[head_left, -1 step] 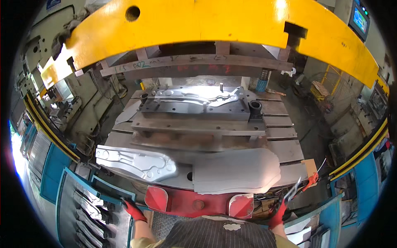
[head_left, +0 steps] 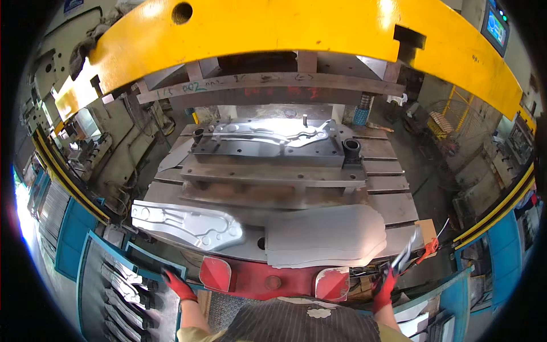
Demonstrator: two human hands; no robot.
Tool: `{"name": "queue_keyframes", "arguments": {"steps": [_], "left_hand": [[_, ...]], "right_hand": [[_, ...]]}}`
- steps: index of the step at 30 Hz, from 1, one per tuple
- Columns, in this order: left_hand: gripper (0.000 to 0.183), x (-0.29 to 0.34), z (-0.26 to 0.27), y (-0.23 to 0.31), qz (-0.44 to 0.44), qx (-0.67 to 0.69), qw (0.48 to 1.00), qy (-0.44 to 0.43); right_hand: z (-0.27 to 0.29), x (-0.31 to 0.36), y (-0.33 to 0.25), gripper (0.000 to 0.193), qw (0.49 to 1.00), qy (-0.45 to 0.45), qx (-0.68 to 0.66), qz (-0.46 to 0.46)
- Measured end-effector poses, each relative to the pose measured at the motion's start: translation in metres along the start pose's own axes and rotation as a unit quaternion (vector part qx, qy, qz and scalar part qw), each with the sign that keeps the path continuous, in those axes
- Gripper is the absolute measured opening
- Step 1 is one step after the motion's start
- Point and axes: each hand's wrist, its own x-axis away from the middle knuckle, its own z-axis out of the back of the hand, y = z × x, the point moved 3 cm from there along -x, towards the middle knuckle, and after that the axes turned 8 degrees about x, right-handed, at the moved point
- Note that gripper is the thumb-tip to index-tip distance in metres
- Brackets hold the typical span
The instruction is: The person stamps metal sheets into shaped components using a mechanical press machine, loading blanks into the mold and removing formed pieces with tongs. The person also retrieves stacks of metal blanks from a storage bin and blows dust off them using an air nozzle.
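Note:
My left hand (head_left: pixel 179 285), in a red glove with dark fingertips, hangs beside the red bracket (head_left: pixel 250 279) at the press's front. Its fingers are partly stretched out and hold nothing I can see. On the right, my gloved right hand (head_left: pixel 385 288) is closed around metal tongs (head_left: pixel 404 257), whose slim arms point up and away. A formed sheet-metal part (head_left: pixel 191 224) lies at the front left of the press bed. To its right rests a stack of flat sheet-metal blanks (head_left: pixel 325 236). Farther back, a shaped metal piece (head_left: pixel 279 135) sits on the lower die (head_left: pixel 268 151).
Above the bed spans the yellow press ram (head_left: pixel 319 28) with the upper die (head_left: pixel 273 85) beneath it. A blue-framed rack (head_left: pixel 85 285) of formed parts stands at lower left. Blue-framed bins (head_left: pixel 456 296) stand at lower right. A lit control screen (head_left: pixel 496 27) hangs at upper right.
The yellow ram and upper die have risen slightly. My left hand has shifted a little left. My right hand and the tongs have moved slightly; parts on the bed look unchanged.

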Motion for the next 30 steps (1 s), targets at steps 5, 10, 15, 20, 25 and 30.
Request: {"name": "queue_keyframes", "arguments": {"steps": [5, 10, 15, 20, 25, 30], "left_hand": [[0.038, 0.004, -0.201, 0.103, -0.096, 0.061, 0.961, -0.253], [0.033, 0.052, -0.335, 0.093, -0.045, 0.059, 0.89, -0.449], [0.038, 0.09, -0.397, 0.058, 0.143, 0.139, 0.804, -0.56], [0.046, 0.067, -0.451, -0.013, 0.401, 0.257, 0.727, -0.495], [0.044, 0.085, -0.535, -0.024, 0.552, 0.305, 0.655, -0.416], [0.033, 0.052, -0.6, -0.116, 0.335, 0.373, 0.684, -0.529]], "right_hand": [[-0.187, 0.03, -0.11, 0.028, 0.925, -0.327, 0.179, 0.067], [-0.335, -0.014, -0.119, 0.021, 0.853, -0.295, 0.304, 0.306], [-0.378, -0.04, -0.116, 0.021, 0.829, -0.277, 0.427, 0.231], [-0.374, -0.025, -0.118, 0.024, 0.806, -0.283, 0.428, 0.294], [-0.373, -0.005, -0.146, 0.029, 0.778, -0.236, 0.467, 0.348], [-0.373, 0.017, -0.167, 0.033, 0.74, -0.218, 0.478, 0.42]]}}
